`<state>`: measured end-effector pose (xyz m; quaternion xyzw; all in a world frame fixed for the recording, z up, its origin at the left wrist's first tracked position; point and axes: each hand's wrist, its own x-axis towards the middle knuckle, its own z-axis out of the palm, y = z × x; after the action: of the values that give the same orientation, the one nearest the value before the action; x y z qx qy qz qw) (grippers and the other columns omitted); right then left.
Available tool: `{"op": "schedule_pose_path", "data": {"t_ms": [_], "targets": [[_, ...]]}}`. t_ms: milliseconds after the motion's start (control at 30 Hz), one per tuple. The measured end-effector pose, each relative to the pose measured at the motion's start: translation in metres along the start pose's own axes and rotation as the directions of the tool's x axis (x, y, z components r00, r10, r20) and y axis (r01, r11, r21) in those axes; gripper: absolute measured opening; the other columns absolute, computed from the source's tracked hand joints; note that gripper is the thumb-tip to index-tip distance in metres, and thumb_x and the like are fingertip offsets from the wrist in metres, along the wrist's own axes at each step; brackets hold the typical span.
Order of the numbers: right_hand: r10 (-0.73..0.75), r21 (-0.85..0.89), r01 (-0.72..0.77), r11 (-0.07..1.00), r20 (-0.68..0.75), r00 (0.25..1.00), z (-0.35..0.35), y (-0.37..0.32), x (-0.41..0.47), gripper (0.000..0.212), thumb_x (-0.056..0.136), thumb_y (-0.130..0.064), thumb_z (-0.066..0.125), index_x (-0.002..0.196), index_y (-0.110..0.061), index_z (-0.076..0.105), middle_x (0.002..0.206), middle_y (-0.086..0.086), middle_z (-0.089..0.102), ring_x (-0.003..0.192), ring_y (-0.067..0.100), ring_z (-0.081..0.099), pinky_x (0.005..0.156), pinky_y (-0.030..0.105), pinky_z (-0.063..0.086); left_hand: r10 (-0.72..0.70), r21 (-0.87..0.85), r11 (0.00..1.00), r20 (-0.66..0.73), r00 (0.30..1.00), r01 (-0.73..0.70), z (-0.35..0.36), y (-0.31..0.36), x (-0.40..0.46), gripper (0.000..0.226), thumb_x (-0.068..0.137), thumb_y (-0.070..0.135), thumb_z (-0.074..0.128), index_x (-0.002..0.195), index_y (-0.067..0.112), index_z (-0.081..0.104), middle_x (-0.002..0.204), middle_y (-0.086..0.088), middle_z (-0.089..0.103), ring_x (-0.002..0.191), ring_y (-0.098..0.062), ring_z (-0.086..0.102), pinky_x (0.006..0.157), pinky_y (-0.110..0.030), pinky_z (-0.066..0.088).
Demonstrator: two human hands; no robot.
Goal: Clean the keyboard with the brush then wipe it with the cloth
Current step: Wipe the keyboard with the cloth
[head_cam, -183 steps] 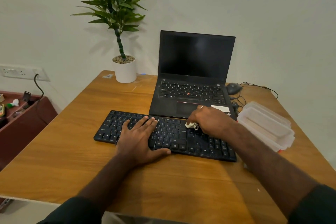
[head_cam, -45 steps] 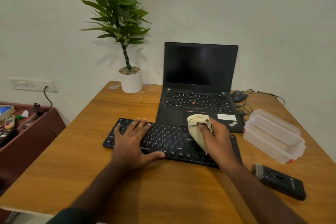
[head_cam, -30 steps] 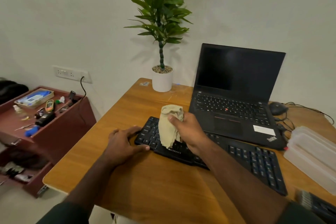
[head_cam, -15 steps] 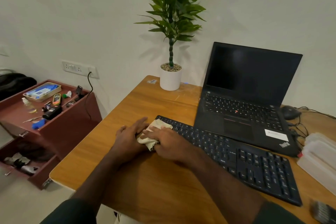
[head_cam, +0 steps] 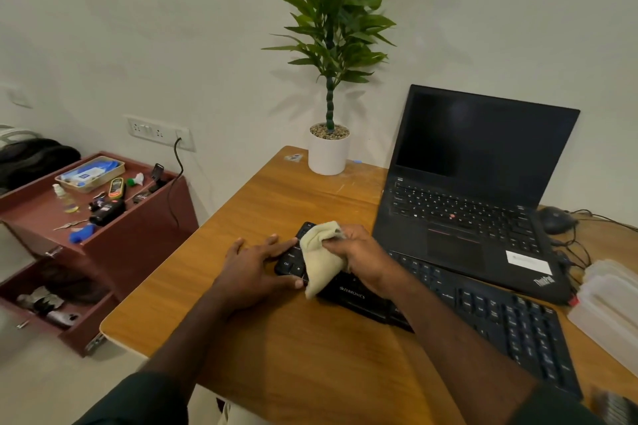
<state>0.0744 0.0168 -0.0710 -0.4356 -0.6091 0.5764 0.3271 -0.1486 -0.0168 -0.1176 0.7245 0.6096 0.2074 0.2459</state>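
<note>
1. The person is sitting at a wooden tabletop (head_cam: 262, 338), both forearms reaching out over it in dark sleeves.
2. The right hand (head_cam: 359, 254) is bunching a pale yellow cloth (head_cam: 319, 260), its fingers curled tight round the upper folds while the loose end is hanging down onto the left end of the black keyboard (head_cam: 483, 312).
3. The keyboard is lying slantwise across the tabletop, running from beside the hands toward the near right corner; the cloth is covering part of its left end and touching its front edge.
4. The left hand (head_cam: 253, 267) is resting flat at the keyboard's left end, its fingers spread and straight, the fingertips lying on the corner keys and the thumb touching the front edge just beside the cloth.
5. The brush (head_cam: 612, 407) is showing only as a blurred dark shape at the bottom right edge of the view, well apart from both hands.
6. An open black laptop (head_cam: 483, 183) with a dark screen is standing just behind the keyboard.
7. A potted plant (head_cam: 328, 148) in a white pot is standing at the far edge, near the wall.
8. Clear plastic containers (head_cam: 607, 304) are sitting at the right, and a mouse (head_cam: 554, 219) with trailing cables is lying behind them.
9. A reddish cabinet (head_cam: 114, 235) with small clutter on top is standing left of the tabletop.
</note>
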Motion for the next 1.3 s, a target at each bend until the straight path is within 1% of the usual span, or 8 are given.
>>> {"op": "schedule_pose_path", "data": {"t_ms": [133,200,333,700,833,1033,1200,1300], "targets": [[-0.304,-0.219,0.229,0.949,-0.426,0.852,-0.002,-0.003,0.003,0.033,0.099,-0.008,0.057,0.122,-0.03,0.068,0.115,-0.01,0.069,0.095,0.013,0.067,0.077,0.032,0.059,-0.023,0.007,1.0,0.027,0.999,0.023,0.0,-0.005,0.004,0.106,0.041,0.106,0.038,0.137,0.062,0.03,0.161,0.007,0.027,0.145,-0.008,0.027,0.122,-0.044,-0.009],[-0.485,-0.48,0.304,0.823,-0.314,0.816,0.003,0.001,-0.002,0.049,0.096,0.0,0.054,0.134,-0.029,0.062,0.124,-0.012,0.066,0.088,0.007,0.065,0.072,0.024,0.058,-0.009,-0.015,1.0,0.039,0.999,0.009,-0.001,-0.008,0.005,0.106,0.044,0.104,0.04,0.139,0.058,0.03,0.16,0.007,0.029,0.143,-0.003,0.026,0.122,-0.042,-0.011],[-0.308,-0.817,0.298,0.493,0.156,0.938,0.026,0.022,-0.009,0.063,0.09,0.003,0.048,0.148,-0.021,0.048,0.158,-0.003,0.041,0.149,0.011,0.03,0.126,0.037,0.018,0.032,-0.008,0.999,0.05,0.998,-0.032,-0.002,-0.007,0.007,0.098,0.052,0.095,0.045,0.14,0.055,0.03,0.159,0.006,0.032,0.131,0.011,0.02,0.121,-0.042,-0.01],[-0.085,-0.62,0.441,0.649,0.517,0.852,0.0,0.029,-0.043,0.053,0.087,-0.004,0.055,0.133,-0.028,0.064,0.147,-0.008,0.055,0.146,-0.004,0.03,0.126,0.032,0.012,-0.009,0.03,1.0,0.067,0.998,0.007,-0.001,-0.011,0.009,0.082,0.066,0.088,0.052,0.138,0.059,0.028,0.161,0.006,0.028,0.144,-0.002,0.026,0.122,-0.043,-0.008],[-0.036,-0.265,0.122,0.957,0.306,0.951,-0.022,0.019,-0.062,0.024,0.083,-0.012,0.061,0.1,-0.013,0.078,0.104,0.004,0.076,0.104,0.017,0.07,0.094,0.032,0.053,-0.039,0.003,0.999,0.057,0.998,0.039,-0.001,-0.008,0.007,0.083,0.057,0.088,0.043,0.135,0.061,0.029,0.16,0.008,0.028,0.145,-0.007,0.028,0.122,-0.041,-0.01],[-0.029,0.095,0.061,0.994,-0.307,0.951,-0.061,-0.001,-0.058,0.015,0.094,-0.013,0.06,0.1,-0.016,0.074,0.097,0.002,0.076,0.096,0.026,0.069,0.076,0.037,0.054,-0.042,-0.044,0.998,-0.077,0.996,0.039,0.006,-0.007,0.008,0.102,0.05,0.104,0.037,0.138,0.052,0.044,0.155,0.004,0.04,0.14,-0.009,0.038,0.124,-0.043,-0.002],[-0.431,-0.442,0.231,0.867,-0.433,0.792,-0.039,0.0,-0.045,0.042,0.099,-0.005,0.057,0.136,-0.024,0.062,0.113,-0.001,0.072,0.064,0.004,0.06,0.051,0.018,0.048,-0.044,-0.006,0.999,-0.087,0.995,0.044,0.007,-0.002,0.007,0.107,0.048,0.104,0.039,0.14,0.049,0.043,0.155,0.004,0.041,0.137,-0.01,0.042,0.124,-0.043,0.001],[-0.368,-0.759,0.19,0.623,-0.07,0.927,-0.011,0.019,-0.037,0.053,0.098,-0.004,0.051,0.146,-0.027,0.05,0.151,-0.004,0.051,0.132,0.013,0.052,0.112,0.038,0.043,-0.047,-0.011,0.999,-0.103,0.994,0.046,0.007,-0.001,0.006,0.103,0.051,0.101,0.043,0.139,0.049,0.045,0.154,0.005,0.042,0.136,-0.008,0.044,0.124,-0.042,0.001]]}}
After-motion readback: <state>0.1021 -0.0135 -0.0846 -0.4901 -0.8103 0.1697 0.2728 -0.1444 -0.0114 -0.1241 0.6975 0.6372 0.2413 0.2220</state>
